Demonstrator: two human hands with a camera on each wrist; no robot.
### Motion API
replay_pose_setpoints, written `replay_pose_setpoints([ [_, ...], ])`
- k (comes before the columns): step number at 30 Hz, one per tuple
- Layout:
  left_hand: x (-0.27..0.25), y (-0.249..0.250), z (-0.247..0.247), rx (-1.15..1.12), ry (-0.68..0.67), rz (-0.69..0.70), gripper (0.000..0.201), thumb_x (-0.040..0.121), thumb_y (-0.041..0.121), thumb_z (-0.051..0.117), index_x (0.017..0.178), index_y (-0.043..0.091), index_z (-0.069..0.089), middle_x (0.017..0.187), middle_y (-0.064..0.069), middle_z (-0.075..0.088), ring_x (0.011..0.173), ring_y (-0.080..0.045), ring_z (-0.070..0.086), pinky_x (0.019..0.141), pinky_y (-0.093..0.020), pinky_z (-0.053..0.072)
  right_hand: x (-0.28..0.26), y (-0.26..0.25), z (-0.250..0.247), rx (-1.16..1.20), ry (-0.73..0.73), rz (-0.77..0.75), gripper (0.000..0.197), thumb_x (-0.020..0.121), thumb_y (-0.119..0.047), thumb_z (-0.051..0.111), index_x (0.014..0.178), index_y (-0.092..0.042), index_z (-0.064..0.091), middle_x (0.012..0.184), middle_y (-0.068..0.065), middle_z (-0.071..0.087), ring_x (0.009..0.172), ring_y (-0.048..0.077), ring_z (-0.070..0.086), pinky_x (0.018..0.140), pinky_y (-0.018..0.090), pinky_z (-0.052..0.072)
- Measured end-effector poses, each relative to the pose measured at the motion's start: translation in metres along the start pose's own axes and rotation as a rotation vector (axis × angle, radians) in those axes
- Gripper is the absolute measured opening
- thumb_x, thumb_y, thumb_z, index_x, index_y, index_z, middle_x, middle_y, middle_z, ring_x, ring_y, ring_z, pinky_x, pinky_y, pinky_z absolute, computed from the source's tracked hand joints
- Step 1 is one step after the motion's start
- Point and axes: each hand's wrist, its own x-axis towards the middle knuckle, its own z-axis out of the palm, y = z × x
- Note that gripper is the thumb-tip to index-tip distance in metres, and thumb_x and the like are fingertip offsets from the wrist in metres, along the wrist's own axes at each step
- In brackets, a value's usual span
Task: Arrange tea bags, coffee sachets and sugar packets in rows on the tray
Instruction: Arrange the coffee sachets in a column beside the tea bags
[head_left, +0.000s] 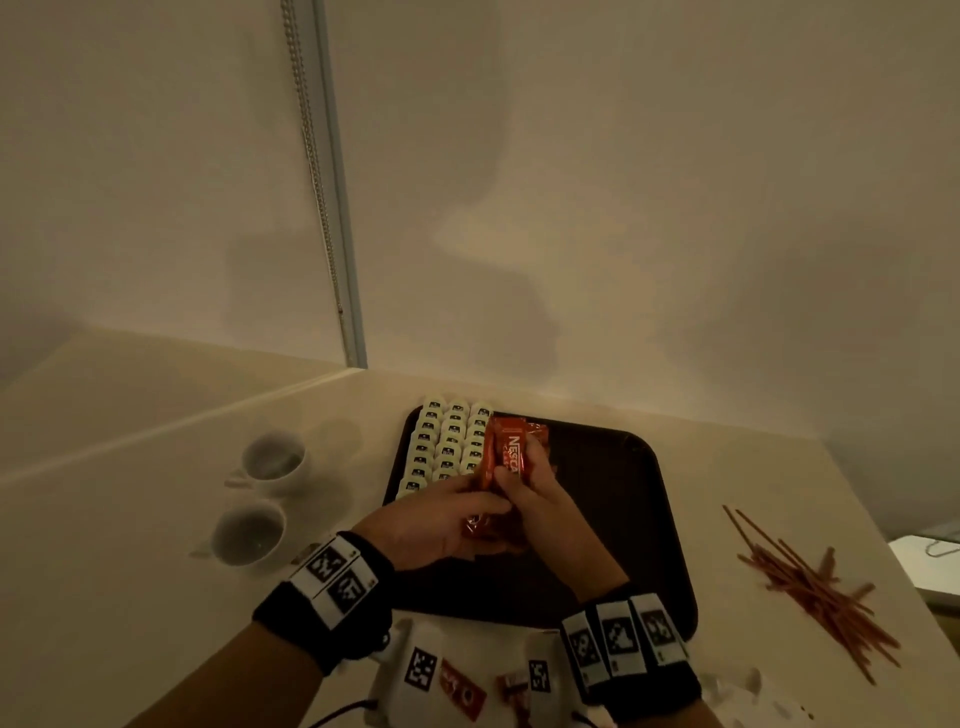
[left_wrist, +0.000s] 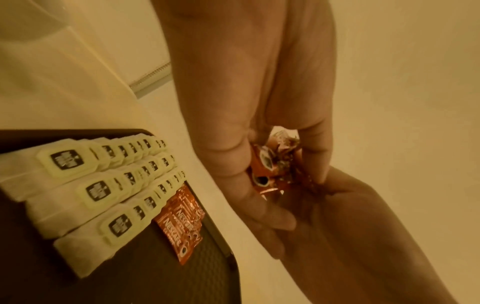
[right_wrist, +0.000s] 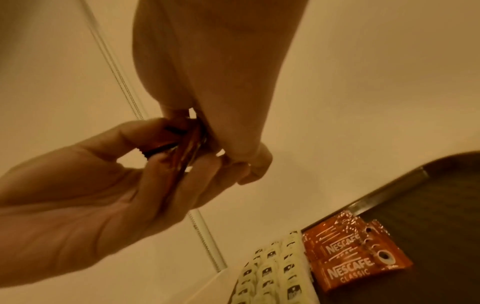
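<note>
Red coffee sachets (head_left: 506, 457) sit bunched in both hands above the dark tray (head_left: 623, 519) in the head view, right of three white tea bag rows (head_left: 449, 447). From the left wrist, the left hand (left_wrist: 249, 164) curls its fingers round the sachets' lower ends. From the right wrist, the right hand (right_wrist: 221, 102) pinches the bunch from above, while more sachets (right_wrist: 350, 255) lie flat on the tray.
</note>
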Motion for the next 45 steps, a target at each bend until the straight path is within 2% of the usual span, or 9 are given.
replay_pose_setpoints([
  [6,0.016,0.011,-0.012,0.142,0.015,-0.059,0.022,0.094,0.018,0.052,0.113,0.012,0.06,0.104,-0.015,0.064,0.091,-0.032,0.061,0.101,-0.055,0.04,0.014,0.005,-0.012,-0.199,-0.017,-0.059,0.045,0.096,-0.013,0.048,0.13,-0.041,0.036,0.123,0.001,0.056,0.099,0.005,0.061,0.078,0.016,0.05],
  [11,0.024,0.013,-0.018,0.013,-0.07,-0.09,0.035,0.09,0.02,0.051,0.121,0.006,0.057,0.108,-0.019,0.065,0.094,-0.033,0.063,0.096,-0.048,0.045,0.018,0.006,-0.019,-0.244,-0.084,-0.118,0.045,0.093,-0.008,0.053,0.118,-0.044,0.042,0.118,-0.009,0.055,0.109,0.006,0.058,0.091,0.022,0.049],
  [14,0.034,0.009,-0.02,-0.032,-0.022,-0.082,0.034,0.087,0.015,0.053,0.12,0.005,0.054,0.098,-0.013,0.066,0.081,-0.025,0.064,0.083,-0.04,0.05,0.026,0.012,-0.024,-0.499,0.081,-0.269,0.057,0.086,-0.005,0.063,0.117,-0.047,0.041,0.119,-0.012,0.043,0.112,0.004,0.049,0.095,0.023,0.048],
  [16,0.039,0.006,-0.017,-0.067,0.025,-0.073,0.023,0.095,0.014,0.048,0.117,0.008,0.053,0.09,-0.008,0.064,0.072,-0.018,0.06,0.073,-0.032,0.048,0.03,0.015,-0.027,-0.501,0.252,-0.321,0.048,0.081,-0.008,0.069,0.109,-0.042,0.048,0.113,-0.012,0.052,0.104,0.003,0.055,0.088,0.022,0.051],
  [21,0.044,-0.003,-0.015,0.035,0.147,-0.032,0.01,0.097,0.019,0.049,0.102,0.013,0.056,0.074,0.001,0.054,0.059,-0.009,0.048,0.06,-0.023,0.04,0.03,0.003,-0.031,-0.175,0.309,-0.223,0.015,0.094,-0.01,0.051,0.094,-0.019,0.062,0.095,0.0,0.066,0.082,0.008,0.066,0.067,0.019,0.053],
  [26,0.049,0.001,-0.023,-0.032,0.295,0.158,0.015,0.096,0.023,0.049,0.09,0.012,0.055,0.065,0.003,0.045,0.053,-0.008,0.04,0.052,-0.021,0.035,0.022,-0.02,-0.04,-0.56,-0.04,0.087,0.01,0.097,-0.02,0.047,0.101,-0.022,0.056,0.081,-0.006,0.056,0.047,0.0,0.055,0.045,0.013,0.042],
  [32,0.051,0.0,-0.024,0.007,0.334,0.177,0.02,0.096,0.026,0.049,0.092,0.008,0.059,0.063,0.0,0.05,0.051,-0.01,0.044,0.051,-0.023,0.038,0.027,-0.025,-0.045,-0.563,0.098,0.17,0.028,0.078,-0.015,0.074,0.098,-0.02,0.055,0.094,0.001,0.065,0.051,0.006,0.059,0.046,0.014,0.044],
  [40,0.049,0.0,-0.023,0.097,0.36,0.211,0.019,0.095,0.025,0.049,0.084,0.011,0.056,0.06,0.007,0.06,0.052,-0.009,0.049,0.053,-0.022,0.041,0.025,-0.022,-0.05,-0.527,0.162,0.087,0.01,0.09,-0.016,0.059,0.099,-0.019,0.062,0.085,0.001,0.065,0.057,0.001,0.061,0.057,0.013,0.05],
  [45,0.049,0.001,-0.026,0.194,0.486,0.29,0.023,0.095,0.025,0.051,0.076,0.015,0.057,0.063,0.005,0.06,0.061,-0.012,0.051,0.06,-0.023,0.045,0.021,-0.018,-0.059,-0.178,0.25,0.031,0.014,0.087,-0.008,0.057,0.098,-0.008,0.065,0.091,0.005,0.065,0.07,0.004,0.065,0.064,0.017,0.053],
])
